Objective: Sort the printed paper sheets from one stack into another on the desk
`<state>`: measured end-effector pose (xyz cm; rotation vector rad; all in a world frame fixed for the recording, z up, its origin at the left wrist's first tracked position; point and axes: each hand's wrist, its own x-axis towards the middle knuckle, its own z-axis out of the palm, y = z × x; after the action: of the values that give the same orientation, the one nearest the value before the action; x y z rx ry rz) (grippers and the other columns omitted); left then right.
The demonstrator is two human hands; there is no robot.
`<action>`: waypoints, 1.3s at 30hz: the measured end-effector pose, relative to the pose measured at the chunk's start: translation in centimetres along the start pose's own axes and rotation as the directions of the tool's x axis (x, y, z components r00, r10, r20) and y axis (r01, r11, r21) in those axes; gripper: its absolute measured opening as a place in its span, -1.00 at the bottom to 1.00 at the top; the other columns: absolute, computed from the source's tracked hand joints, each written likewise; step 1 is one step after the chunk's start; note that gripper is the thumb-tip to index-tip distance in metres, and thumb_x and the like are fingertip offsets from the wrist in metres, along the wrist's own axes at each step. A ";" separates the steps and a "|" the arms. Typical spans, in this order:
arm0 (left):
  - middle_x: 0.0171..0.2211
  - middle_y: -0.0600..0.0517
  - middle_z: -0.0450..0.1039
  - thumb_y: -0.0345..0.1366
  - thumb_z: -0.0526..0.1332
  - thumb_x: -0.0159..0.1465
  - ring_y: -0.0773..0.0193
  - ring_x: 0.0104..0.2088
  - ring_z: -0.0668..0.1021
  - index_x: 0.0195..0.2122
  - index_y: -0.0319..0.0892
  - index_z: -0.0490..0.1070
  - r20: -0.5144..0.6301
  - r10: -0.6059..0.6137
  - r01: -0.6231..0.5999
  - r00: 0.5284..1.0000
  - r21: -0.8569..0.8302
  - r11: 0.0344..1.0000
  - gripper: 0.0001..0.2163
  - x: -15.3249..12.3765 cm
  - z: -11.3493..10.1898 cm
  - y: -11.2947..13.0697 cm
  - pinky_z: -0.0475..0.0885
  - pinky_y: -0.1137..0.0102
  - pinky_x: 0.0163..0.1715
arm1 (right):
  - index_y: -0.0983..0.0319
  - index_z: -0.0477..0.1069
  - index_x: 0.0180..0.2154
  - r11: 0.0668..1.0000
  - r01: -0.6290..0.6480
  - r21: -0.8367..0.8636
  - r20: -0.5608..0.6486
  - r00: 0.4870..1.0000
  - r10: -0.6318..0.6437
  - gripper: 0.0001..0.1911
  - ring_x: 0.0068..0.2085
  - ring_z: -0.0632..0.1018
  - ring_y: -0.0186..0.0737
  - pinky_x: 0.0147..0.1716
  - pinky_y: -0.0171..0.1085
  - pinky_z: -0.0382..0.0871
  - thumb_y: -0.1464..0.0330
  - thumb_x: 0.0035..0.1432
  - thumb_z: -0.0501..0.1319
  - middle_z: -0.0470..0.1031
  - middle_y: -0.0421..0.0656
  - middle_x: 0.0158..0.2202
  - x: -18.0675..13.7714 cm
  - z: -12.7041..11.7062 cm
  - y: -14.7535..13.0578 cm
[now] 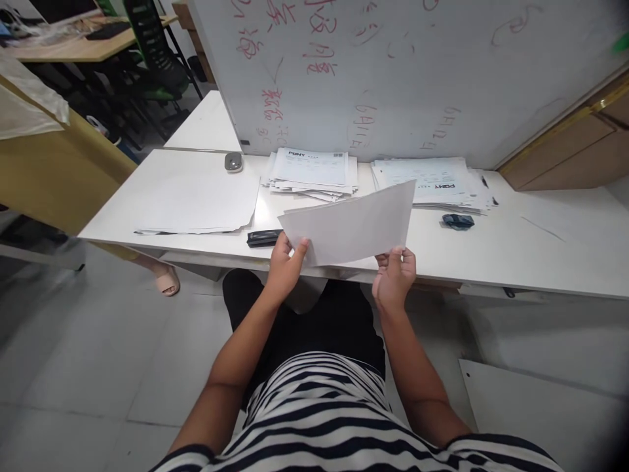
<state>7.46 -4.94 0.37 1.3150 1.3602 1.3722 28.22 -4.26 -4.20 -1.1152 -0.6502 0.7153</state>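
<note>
"2 printed stacks, and what else is on the bench?"

"The left stack and the right stack lie along the whiteboard. PONY shows on each top sheet, upside down on the right. Further left are some white sheets."

"Where is the held paper?"

"Tilted up over the front edge. The left hand pinches its lower left corner, thumb on the near face; the right hand pinches the lower right corner."

"Any containers?"

"What looks like a cardboard box stands at the right, beside the whiteboard. I cannot tell what it holds. Just beside the left hand lies a long black object; whether it is a case, I cannot say. A small dark bundle sits in front of the right stack."
</note>
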 end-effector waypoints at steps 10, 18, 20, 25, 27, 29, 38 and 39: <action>-0.54 0.12 0.38 -0.07 0.30 0.12 0.41 -0.50 0.41 -0.40 -0.19 0.43 -0.004 -0.085 0.084 0.996 -0.117 0.990 -0.74 1.2 -0.8 0.9 0.31 0.47 -0.46 | 0.14 0.39 -0.18 0.997 -0.069 -0.046 0.333 0.939 0.081 -0.60 -0.16 0.55 -0.21 -0.11 -0.16 0.45 0.21 -0.09 0.38 0.51 -0.17 -0.22 3.4 -3.5 -2.1; -0.40 0.07 0.45 -0.08 0.31 0.11 0.33 -0.35 0.49 -0.32 -0.15 0.41 0.008 0.033 -0.032 0.999 -0.111 0.993 -0.74 1.8 0.9 1.1 0.39 0.40 -0.31 | 0.13 0.38 -0.10 0.980 0.110 -0.167 0.491 0.871 -0.015 -0.51 -0.06 0.53 -0.09 -0.01 -0.05 0.41 0.18 -0.10 0.40 0.53 -0.12 -0.12 6.2 -1.9 -4.9; -0.35 0.04 0.47 -0.07 0.26 0.16 0.30 -0.30 0.50 -0.27 -0.14 0.41 0.017 0.086 -0.086 0.996 -0.006 0.996 -0.75 1.8 1.2 0.8 0.39 0.39 -0.26 | 0.14 0.38 -0.15 0.966 0.163 -0.199 0.464 0.884 -0.053 -0.57 -0.10 0.54 -0.11 -0.03 -0.06 0.41 0.17 -0.07 0.38 0.53 -0.13 -0.17 6.3 -1.6 -4.3; -0.24 -0.02 0.46 -0.09 0.12 0.28 0.23 -0.20 0.50 -0.15 -0.13 0.36 0.080 0.188 -0.201 0.979 0.227 0.953 -0.76 1.6 2.0 -0.2 0.35 0.34 -0.15 | 0.14 0.28 -0.12 0.943 0.244 -0.226 0.433 0.892 -0.128 -0.55 -0.14 0.52 -0.19 -0.04 -0.12 0.39 0.21 -0.04 0.35 0.47 -0.16 -0.19 6.1 -1.5 -1.9; -0.21 -0.04 0.45 -0.10 0.09 0.30 0.20 -0.15 0.49 -0.11 -0.13 0.33 0.088 0.203 -0.219 0.975 0.243 0.945 -0.75 1.4 2.3 -0.5 0.34 0.33 -0.13 | 0.13 0.26 -0.10 0.939 0.272 -0.209 0.419 0.893 -0.166 -0.56 -0.10 0.52 -0.18 -0.03 -0.12 0.38 0.22 -0.01 0.33 0.46 -0.14 -0.15 5.8 -1.4 -1.5; -0.18 -0.05 0.44 -0.10 0.09 0.30 0.19 -0.11 0.48 -0.09 -0.13 0.31 0.082 0.212 -0.226 0.974 0.241 0.944 -0.74 1.4 2.5 -0.9 0.34 0.33 -0.12 | 0.13 0.25 -0.08 0.937 0.280 -0.208 0.414 0.893 -0.175 -0.56 -0.07 0.51 -0.17 -0.01 -0.12 0.37 0.21 0.01 0.31 0.46 -0.12 -0.13 5.5 -1.3 -1.3; -0.17 -0.05 0.44 -0.08 0.08 0.30 0.18 -0.09 0.47 -0.10 -0.14 0.33 0.032 0.185 -0.187 0.982 0.267 0.945 -0.72 1.0 2.6 -3.1 0.34 0.32 -0.10 | 0.17 0.35 -0.17 0.917 0.200 -0.344 0.399 0.916 -0.051 -0.69 -0.11 0.52 -0.15 -0.01 -0.12 0.35 0.14 0.10 0.23 0.52 -0.12 -0.19 4.0 -2.6 -0.2; -0.17 -0.05 0.44 -0.08 0.08 0.30 0.18 -0.09 0.47 -0.11 -0.14 0.34 0.030 0.178 -0.179 0.984 0.273 0.945 -0.73 1.0 2.6 -3.2 0.34 0.33 -0.12 | 0.17 0.35 -0.17 0.910 0.204 -0.361 0.396 0.917 -0.048 -0.69 -0.11 0.53 -0.15 -0.01 -0.11 0.35 0.13 0.11 0.22 0.53 -0.12 -0.20 4.0 -2.7 -0.2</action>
<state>9.40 -3.17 -2.90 1.6595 1.4992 1.3305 32.79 -2.73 -4.39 -1.2996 -1.2342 0.7093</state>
